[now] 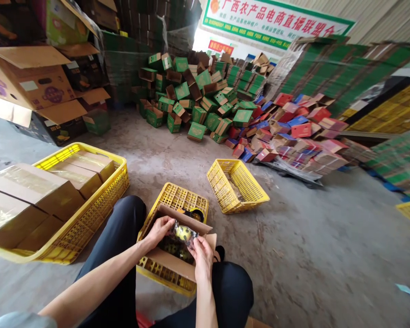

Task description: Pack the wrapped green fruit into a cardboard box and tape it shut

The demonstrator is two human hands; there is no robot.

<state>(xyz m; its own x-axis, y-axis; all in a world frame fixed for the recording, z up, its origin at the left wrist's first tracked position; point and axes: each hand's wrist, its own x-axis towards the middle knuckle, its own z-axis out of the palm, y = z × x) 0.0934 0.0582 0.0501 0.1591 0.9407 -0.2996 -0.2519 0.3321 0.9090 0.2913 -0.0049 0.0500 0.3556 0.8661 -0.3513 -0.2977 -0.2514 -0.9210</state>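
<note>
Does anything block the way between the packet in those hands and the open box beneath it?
Nothing visible does. The left hand and right hand hold the packet by its ends above the open box; similar pieces lie inside.

A dark-spotted, yellow-green wrapped piece [183, 233] in shiny clear film; it slants above the open carton [173, 264].

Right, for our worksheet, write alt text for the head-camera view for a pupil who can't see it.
A person's left hand and right hand hold a wrapped, spotted yellow-green item over an open cardboard box on a yellow crate. Taped cartons sit in a larger crate at left; green boxes and red boxes lie heaped beyond.
</note>
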